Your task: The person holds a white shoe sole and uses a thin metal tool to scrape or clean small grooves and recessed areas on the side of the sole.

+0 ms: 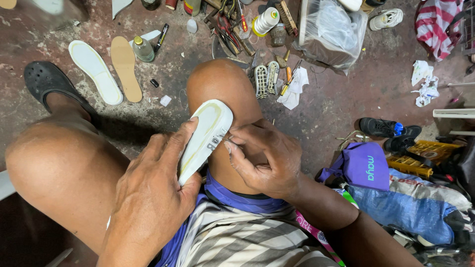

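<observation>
White shoe sole (205, 138) is propped on the right knee (222, 89), centre frame, clamped along its 8 o'clock edge by the left hand (148, 198). Right hand (264, 158) is pinched at the sole's 3 o'clock edge; any tool in it cannot be told. Best done with the sole braced firm and edge work kept slow. Sole is long, white, yellowish glue line near rim. Farther, at 11 o'clock, two insoles (109, 69) are lain on the floor; tools (232, 29) at 12.

Even overhead light, soft shadows, wide-angle edge distortion.
</observation>
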